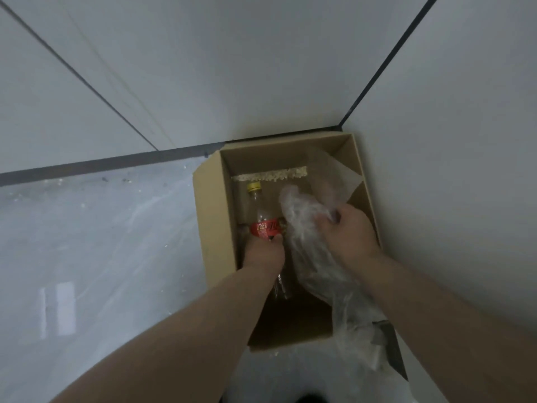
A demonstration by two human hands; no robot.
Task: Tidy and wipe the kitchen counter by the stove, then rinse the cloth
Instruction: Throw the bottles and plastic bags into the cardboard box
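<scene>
Brown cardboard box stands open in a corner of the glossy grey floor, apparently serving as a rubbish bin. The left hand grips a clear plastic bottle with red label and yellow cap inside the box's 9 o'clock side, cap toward 12 o'clock. The right hand has its fingers clenched on crumpled clear plastic film at 3 o'clock, probably to stuff it in. Neither cloth nor desk is in view.

Indoor room corner: white walls, glossy grey floor, cardboard box.
</scene>
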